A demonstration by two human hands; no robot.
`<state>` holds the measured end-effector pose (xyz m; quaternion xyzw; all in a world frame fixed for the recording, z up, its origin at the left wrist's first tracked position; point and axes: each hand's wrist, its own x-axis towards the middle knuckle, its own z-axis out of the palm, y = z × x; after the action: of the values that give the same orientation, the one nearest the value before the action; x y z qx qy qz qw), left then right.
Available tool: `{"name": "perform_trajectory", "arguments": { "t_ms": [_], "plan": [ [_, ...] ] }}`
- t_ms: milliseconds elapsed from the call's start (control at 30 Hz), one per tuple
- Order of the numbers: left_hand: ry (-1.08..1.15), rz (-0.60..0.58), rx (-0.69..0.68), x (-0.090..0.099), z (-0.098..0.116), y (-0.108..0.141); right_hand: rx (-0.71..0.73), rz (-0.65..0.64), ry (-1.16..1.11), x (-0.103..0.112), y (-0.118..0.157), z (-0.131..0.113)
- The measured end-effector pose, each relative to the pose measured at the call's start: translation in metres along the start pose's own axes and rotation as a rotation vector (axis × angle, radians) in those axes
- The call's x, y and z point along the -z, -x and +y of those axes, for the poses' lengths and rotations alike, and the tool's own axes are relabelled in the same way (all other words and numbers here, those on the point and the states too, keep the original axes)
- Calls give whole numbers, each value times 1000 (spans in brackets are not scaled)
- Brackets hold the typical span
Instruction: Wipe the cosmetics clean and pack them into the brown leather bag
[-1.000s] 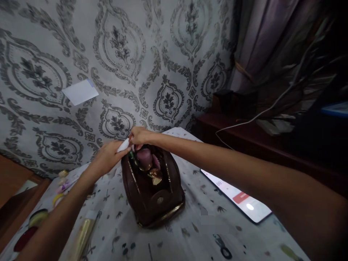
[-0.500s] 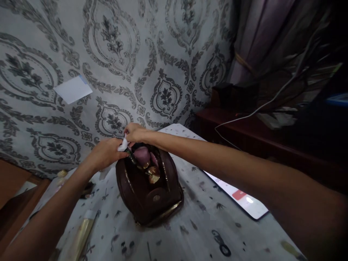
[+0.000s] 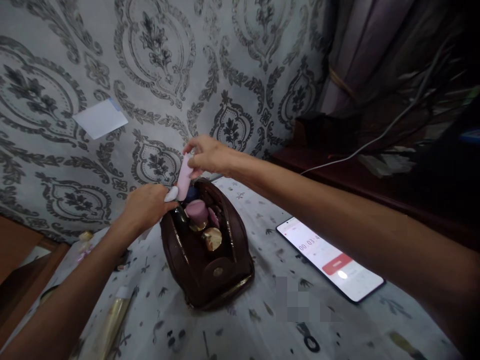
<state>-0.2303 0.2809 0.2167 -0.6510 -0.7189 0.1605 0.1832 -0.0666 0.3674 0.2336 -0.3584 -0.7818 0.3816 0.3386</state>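
Observation:
A brown zippered cosmetic bag (image 3: 242, 250) stands open on the cloth-covered table. My right hand (image 3: 210, 155) is closed on the upper end of a pale pink tube (image 3: 183, 179), held over the bag's far end. At the far left of the opening, my left hand (image 3: 148, 205) has its fingers closed by the rim, with a small white thing (image 3: 171, 194) at the fingertips; its kind is unclear. Inside the bag are a pink capped container (image 3: 196, 211), a gold-topped item (image 3: 212, 239) and a dark glossy item (image 3: 180, 214).
A lit phone (image 3: 337, 262) lies on the table to the right, partly under my right forearm. A gold tube with a white cap (image 3: 114, 320) lies front left. Patterned wallpaper with a white card (image 3: 100, 119) is behind; a white cable (image 3: 352, 152) crosses the dark red furniture.
My right hand has risen and moved right, away from my left hand, and the pale pink tube now shows in it. My left hand stays by the bag's rim.

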Motion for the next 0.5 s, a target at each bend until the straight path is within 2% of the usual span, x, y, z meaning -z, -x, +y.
{"name": "perform_trajectory", "arguments": {
  "t_ms": [233, 500],
  "plan": [
    [-21, 15, 56, 9, 5, -2, -29, 9, -63, 28, 27, -7],
    [-68, 67, 63, 10, 5, -13, -83, -142, -101, 23, 43, -13]
  ]
}}
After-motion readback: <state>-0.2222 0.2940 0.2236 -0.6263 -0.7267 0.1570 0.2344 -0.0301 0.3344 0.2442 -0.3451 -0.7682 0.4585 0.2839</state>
